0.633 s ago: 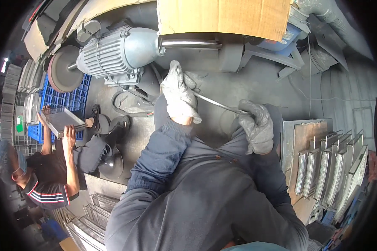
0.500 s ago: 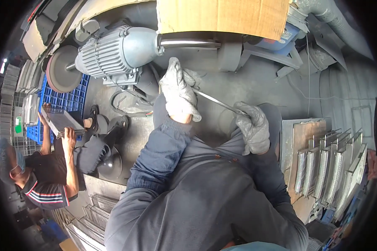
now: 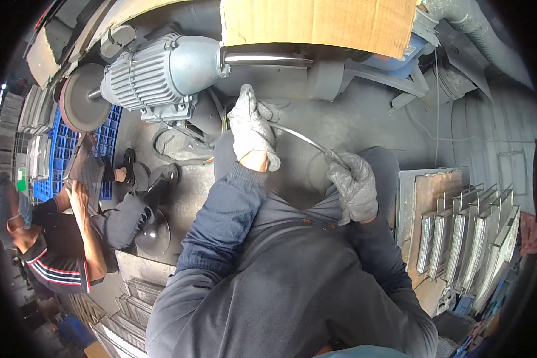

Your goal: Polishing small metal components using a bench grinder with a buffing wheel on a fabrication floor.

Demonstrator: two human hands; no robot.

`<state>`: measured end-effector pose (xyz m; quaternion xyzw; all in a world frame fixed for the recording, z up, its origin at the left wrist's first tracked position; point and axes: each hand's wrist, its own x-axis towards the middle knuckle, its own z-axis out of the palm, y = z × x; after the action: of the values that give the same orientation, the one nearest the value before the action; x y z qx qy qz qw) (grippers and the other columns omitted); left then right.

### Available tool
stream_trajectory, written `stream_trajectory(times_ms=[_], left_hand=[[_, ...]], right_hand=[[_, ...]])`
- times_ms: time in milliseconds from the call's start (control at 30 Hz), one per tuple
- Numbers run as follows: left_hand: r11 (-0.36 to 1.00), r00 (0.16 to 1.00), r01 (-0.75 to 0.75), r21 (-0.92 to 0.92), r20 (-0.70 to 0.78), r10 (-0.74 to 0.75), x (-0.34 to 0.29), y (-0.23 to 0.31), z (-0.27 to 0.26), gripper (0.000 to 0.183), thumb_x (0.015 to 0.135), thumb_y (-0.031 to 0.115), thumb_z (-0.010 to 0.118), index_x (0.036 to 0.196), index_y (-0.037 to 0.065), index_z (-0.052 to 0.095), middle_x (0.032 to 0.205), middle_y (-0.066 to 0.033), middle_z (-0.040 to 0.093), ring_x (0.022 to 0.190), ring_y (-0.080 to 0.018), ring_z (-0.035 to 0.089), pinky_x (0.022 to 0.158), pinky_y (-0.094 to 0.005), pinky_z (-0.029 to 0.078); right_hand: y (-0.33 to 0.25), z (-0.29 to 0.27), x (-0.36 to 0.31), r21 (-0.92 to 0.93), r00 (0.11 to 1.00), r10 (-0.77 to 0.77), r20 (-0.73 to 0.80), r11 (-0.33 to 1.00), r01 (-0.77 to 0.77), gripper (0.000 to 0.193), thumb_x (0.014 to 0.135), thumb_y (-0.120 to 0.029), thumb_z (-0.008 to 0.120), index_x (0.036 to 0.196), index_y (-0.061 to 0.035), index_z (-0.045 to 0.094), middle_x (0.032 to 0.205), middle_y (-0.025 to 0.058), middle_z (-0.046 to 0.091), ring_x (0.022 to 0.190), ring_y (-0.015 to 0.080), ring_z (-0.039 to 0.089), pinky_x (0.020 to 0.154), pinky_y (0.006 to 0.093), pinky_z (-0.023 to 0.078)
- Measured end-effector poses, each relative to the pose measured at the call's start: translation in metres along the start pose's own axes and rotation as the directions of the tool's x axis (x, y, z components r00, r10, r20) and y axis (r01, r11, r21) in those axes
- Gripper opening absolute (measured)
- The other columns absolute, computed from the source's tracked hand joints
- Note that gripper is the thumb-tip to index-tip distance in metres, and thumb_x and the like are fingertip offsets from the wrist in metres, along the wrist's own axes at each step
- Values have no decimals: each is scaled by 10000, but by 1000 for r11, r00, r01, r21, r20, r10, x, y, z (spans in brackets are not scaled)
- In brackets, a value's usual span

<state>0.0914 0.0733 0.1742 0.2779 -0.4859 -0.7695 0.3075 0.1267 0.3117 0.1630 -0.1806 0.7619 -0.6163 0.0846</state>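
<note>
Both of my hands wear grey-white work gloves. Between them, above my lap, runs a thin, shiny metal strip (image 3: 307, 141) that looks slightly curved; I cannot tell whether it is a rod or the edge of a flatter piece. My left hand (image 3: 252, 128) closes around its upper left end, thumb pointing up. At the lower right end, my right hand (image 3: 354, 186) grips it with the fingers wrapped round. The gloves hide both ends of the strip. Ahead of my hands lies a bare steel motor shaft (image 3: 268, 59).
A grey motor (image 3: 161, 71) with a round wheel (image 3: 85, 98) stands ahead left. Cardboard (image 3: 316, 21) hangs over the shaft. Wire-mesh metal trays (image 3: 459, 238) stand upright at my right, more mesh pieces (image 3: 131, 304) at lower left. A co-worker (image 3: 59, 238) sits left, holding a rectangular metal tray (image 3: 85, 173).
The strip in my hands has tilted and now looks more curved; my hands shifted slightly left with the view. The co-worker has turned their metal tray steeper.
</note>
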Motion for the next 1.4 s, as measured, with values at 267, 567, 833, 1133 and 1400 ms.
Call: stream_trajectory(times_ms=[267, 567, 833, 1133, 1400], left_hand=[[971, 975, 223, 86, -25, -222, 7, 3, -3, 378, 1036, 498, 584, 972, 128, 628, 736, -21, 581, 587, -150, 565, 469, -319, 473], [943, 945, 294, 153, 98, -311, 28, -12, -1, 469, 1018, 526, 587, 823, 101, 628, 688, -56, 626, 497, -168, 539, 423, -332, 438], [785, 792, -383, 486, 610, 9, 106, -124, -41, 475, 1007, 526, 595, 967, 59, 674, 726, -68, 668, 485, -168, 562, 454, -334, 461], [433, 712, -302, 849, 503, -490, 106, -99, 15, 284, 1006, 300, 609, 852, 64, 647, 652, -77, 608, 519, -223, 571, 466, -391, 448], [682, 699, 89, 726, 442, -562, 182, -254, -62, 318, 1025, 295, 600, 1182, 44, 716, 1123, -137, 732, 1018, -273, 672, 911, -391, 505]], right_hand=[[-5, 5, 9, 212, 986, 158, 55, 963, -167, 232, 973, -87, 682, 1184, 5, 708, 1000, 20, 711, 865, 92, 629, 788, 266, 528], [15, 3, 24, 393, 945, 324, 47, 864, -315, 174, 986, -94, 686, 1129, 1, 713, 882, -6, 674, 760, 71, 598, 692, 251, 513], [44, 4, 46, 598, 883, 461, 89, 684, -417, 287, 969, -169, 740, 1180, 15, 672, 734, 37, 633, 545, 149, 583, 555, 349, 567], [34, 0, 60, 695, 839, 513, 179, 538, -477, 376, 1000, -289, 707, 1216, 14, 646, 624, -9, 542, 500, 139, 520, 562, 347, 541], [22, 7, 105, 711, 826, 521, 216, 496, -499, 400, 987, -304, 722, 1232, -2, 628, 609, -35, 466, 493, 125, 474, 542, 307, 478]])
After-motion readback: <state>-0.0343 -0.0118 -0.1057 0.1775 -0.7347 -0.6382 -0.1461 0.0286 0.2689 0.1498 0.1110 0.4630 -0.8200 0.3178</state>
